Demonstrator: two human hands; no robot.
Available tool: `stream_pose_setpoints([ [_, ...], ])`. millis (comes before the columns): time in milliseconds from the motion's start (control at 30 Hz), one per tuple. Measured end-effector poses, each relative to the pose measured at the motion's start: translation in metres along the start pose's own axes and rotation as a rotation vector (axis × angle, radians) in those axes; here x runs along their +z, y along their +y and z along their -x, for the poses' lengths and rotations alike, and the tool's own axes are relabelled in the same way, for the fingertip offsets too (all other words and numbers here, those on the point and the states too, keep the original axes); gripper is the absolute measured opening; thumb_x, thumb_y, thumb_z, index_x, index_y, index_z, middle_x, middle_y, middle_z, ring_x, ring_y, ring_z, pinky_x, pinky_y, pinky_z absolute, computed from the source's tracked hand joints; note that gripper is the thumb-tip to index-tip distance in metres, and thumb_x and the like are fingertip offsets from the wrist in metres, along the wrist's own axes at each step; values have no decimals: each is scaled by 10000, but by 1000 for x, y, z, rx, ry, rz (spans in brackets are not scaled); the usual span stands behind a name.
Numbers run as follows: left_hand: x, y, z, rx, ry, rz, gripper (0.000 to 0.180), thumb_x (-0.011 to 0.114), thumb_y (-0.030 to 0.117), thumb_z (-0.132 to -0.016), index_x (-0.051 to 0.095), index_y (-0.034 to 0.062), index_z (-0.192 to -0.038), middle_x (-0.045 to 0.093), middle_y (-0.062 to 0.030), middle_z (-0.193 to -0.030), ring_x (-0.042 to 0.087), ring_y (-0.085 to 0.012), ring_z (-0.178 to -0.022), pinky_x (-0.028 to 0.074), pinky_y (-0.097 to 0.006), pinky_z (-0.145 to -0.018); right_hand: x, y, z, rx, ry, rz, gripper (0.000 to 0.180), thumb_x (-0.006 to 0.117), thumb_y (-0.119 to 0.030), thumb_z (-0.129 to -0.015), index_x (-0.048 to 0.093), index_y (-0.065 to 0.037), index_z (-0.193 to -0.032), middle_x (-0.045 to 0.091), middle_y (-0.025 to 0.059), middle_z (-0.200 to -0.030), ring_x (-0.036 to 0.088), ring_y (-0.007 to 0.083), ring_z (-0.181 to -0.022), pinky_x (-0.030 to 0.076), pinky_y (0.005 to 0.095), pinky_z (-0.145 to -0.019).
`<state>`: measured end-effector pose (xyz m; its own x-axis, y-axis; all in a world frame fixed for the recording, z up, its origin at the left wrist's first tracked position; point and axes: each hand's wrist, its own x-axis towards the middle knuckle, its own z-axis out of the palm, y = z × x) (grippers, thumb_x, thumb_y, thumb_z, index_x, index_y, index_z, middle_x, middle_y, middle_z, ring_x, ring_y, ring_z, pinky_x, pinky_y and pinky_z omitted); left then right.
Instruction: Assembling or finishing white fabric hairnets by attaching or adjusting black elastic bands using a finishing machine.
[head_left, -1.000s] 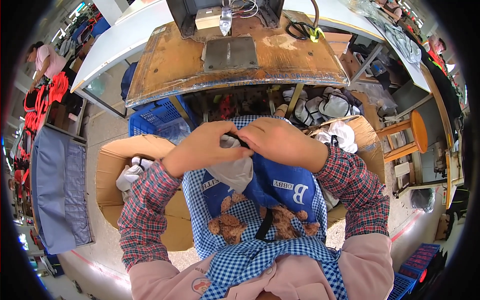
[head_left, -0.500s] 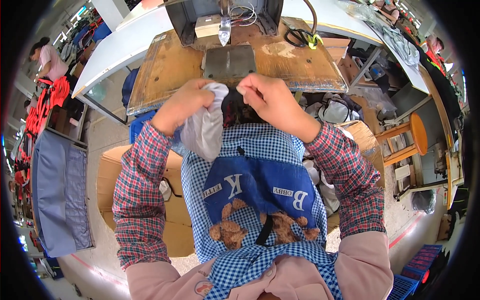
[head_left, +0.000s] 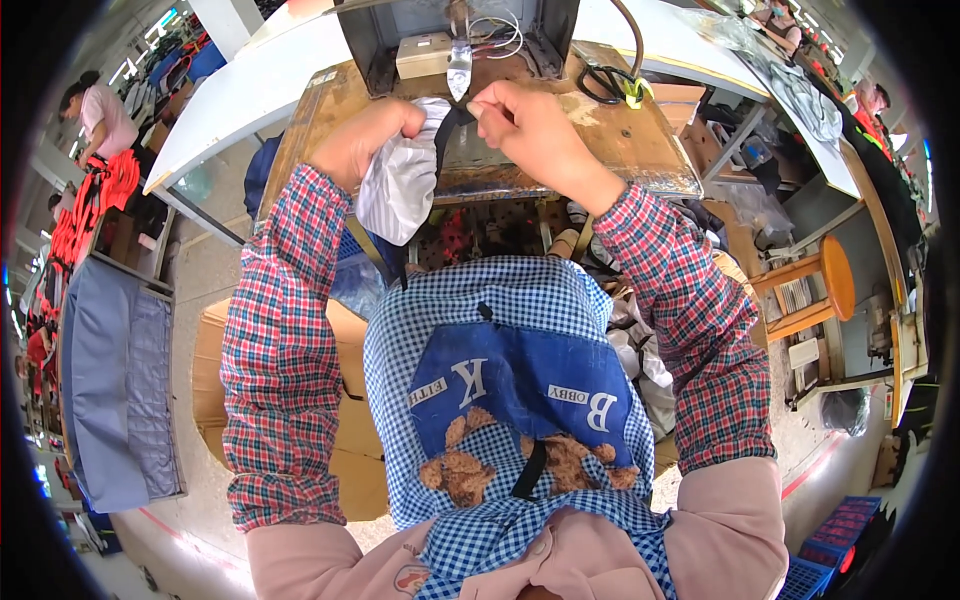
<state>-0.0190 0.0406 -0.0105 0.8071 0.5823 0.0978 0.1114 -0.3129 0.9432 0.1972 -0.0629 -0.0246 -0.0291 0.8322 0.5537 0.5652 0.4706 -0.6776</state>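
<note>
Upper middle of the frame: left hand (head_left: 362,140) bunched tight on a soft white cloth (head_left: 400,185), thin and crumpled, sagging in a rounded fold below the fist. Just right of it, right hand (head_left: 530,125) pinching closed on a dark strap (head_left: 447,135), narrow and flat, running down from the fingertips across the cloth. Hands close together, not touching, both raised over a worn wooden bench (head_left: 630,150), scuffed and stained brown, with a dull grey metal plate under the hands. At the top centre, a boxy dark machine (head_left: 540,30) with a pale switch box (head_left: 425,55), looped wires, and a small shiny metal tip (head_left: 459,65) right above the strap. Black-handled scissors (head_left: 603,85) lying flat on the bench, upper right. Lower down, red plaid sleeves and a blue checked apron (head_left: 500,330) with a solid blue panel and fuzzy brown bears. Cardboard box (head_left: 345,430) at lower left, smooth and tan. Round orange wooden stool (head_left: 825,280) at right. Grey fabric (head_left: 115,390) stacked flat at far left.
</note>
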Motion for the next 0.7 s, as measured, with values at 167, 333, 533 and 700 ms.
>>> stream_pose_setpoints([
  [167, 29, 39, -3, -340, 270, 259, 70, 530, 80, -720, 555, 56, -659, 508, -4, -623, 482, -111, -528, 446, -274, -499, -2, 8, -7, 12, 21, -50, 164, 558, -118, -916, 619, 26, -967, 654, 86, -737, 621, 149, -654, 501, 278, -631],
  [333, 26, 32, -6, -299, 224, 291, 68, 529, 72, -712, 560, 58, -653, 526, -13, -628, 504, -121, -523, 465, -278, -494, -2, 7, -8, 35, 38, -49, 158, 563, -96, -888, 636, 24, -960, 677, 135, -743, 657, 209, -665, 513, 312, -647],
  [533, 7, 19, -1, -243, 61, 7, 230, 646, 3, -804, 522, 100, -972, 499, 4, -902, 472, -112, -795, 455, -244, -760, -2, 7, -9, 29, 1, 23, 191, 554, -162, -953, 604, 21, -978, 634, 35, -739, 606, 95, -663, 506, 246, -633],
  [700, -3, 13, -1, -225, -30, 138, 243, 673, 17, -797, 518, 103, -964, 503, -12, -884, 479, -134, -798, 454, -263, -764, -3, 6, -10, 38, 36, -9, 165, 564, -115, -892, 636, 18, -958, 683, 128, -756, 671, 210, -695, 523, 307, -675],
])
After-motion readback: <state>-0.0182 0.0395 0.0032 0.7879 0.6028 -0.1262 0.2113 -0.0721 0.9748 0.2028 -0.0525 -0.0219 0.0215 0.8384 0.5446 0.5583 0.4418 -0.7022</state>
